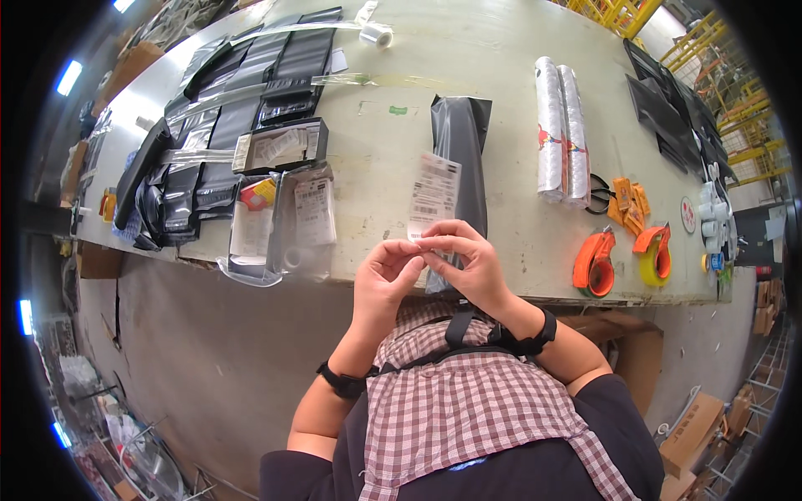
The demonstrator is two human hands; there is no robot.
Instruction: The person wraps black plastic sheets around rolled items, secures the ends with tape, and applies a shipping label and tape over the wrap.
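Observation:
A white printed shipping label (435, 188) stands out past my fingertips, its near edge between them. My left hand (384, 280) is closed in a pinch at that edge. Beside it, my right hand (472, 263) pinches the same edge, the two sets of fingertips meeting. Behind the label, a long dark grey plastic mailer bag (473, 159) lies on the table, its near end partly hidden by my hands. Whether the label touches the bag, I cannot tell.
Left stand open boxes of labels (281, 146) and stacked black mailer bags (242, 92). Right lie two silvery wrapped rolls (551, 134), black-handled scissors (598, 196), orange packets (628, 204) and two orange tape dispensers (594, 265). The table's near edge (535, 296) runs before me.

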